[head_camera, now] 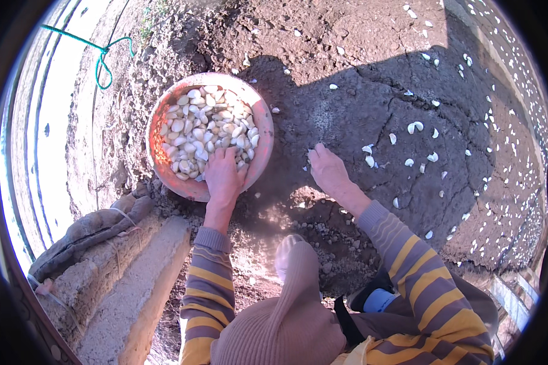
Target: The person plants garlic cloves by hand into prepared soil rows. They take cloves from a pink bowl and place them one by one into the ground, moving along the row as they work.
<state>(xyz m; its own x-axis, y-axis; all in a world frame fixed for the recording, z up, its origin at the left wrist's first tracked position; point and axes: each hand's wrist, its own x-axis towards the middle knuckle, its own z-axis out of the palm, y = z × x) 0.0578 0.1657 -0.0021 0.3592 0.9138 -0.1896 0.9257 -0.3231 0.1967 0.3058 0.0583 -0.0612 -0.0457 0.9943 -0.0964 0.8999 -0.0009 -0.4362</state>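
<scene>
A round reddish plastic basin (267,132) full of pale garlic cloves (205,123) stands on the soil at the centre left. My left hand (224,171) reaches over its near rim, with the fingers down among the cloves; whether they grip one is hidden. To the right of the basin, my right hand (329,169) is low over the dark soil (365,114), its thumb and fingertips close together. What lies between those fingertips cannot be made out. Several loose cloves (370,161) are scattered on the soil right of this hand.
Many more cloves (511,112) dot the soil at the far right. A green cord (102,50) lies at the upper left, beside pale boards. A long rough block (137,283) and a tied, padded roll (91,228) are at the lower left. My shoe (367,289) is below.
</scene>
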